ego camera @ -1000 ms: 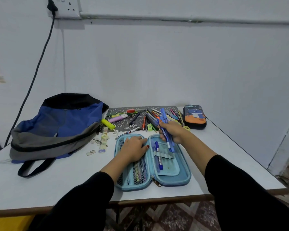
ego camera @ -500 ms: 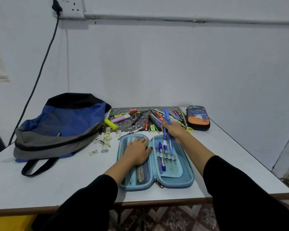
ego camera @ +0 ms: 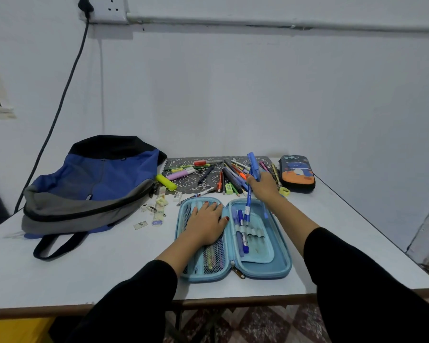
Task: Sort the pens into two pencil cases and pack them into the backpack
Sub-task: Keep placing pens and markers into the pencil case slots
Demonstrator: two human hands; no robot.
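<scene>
A light blue pencil case (ego camera: 280,264) lies open near the table's front edge. My left hand (ego camera: 206,225) presses flat on its mesh left half. My right hand (ego camera: 264,185) grips a bunch of blue pens (ego camera: 253,167) above the case's far right end; one pen's tip points down into the elastic loops, where blue pens (ego camera: 242,233) sit. A pile of loose pens and pencils (ego camera: 229,175) lies on a dark patterned mat behind. A closed dark case with an orange and blue print (ego camera: 297,173) stands at the back right. A blue and grey backpack (ego camera: 94,184) lies to the left.
Erasers and small scraps (ego camera: 159,206) lie between backpack and case. A yellow highlighter (ego camera: 166,182) lies at the mat's left edge, a yellow sharpener (ego camera: 284,192) beside my right wrist. A black cable (ego camera: 60,107) runs down the wall from a socket. The table (ego camera: 84,276) meets the wall.
My right hand has moved further from me with the blue pens, from over the case's right half to its far end. My left hand has stayed on the mesh half.
</scene>
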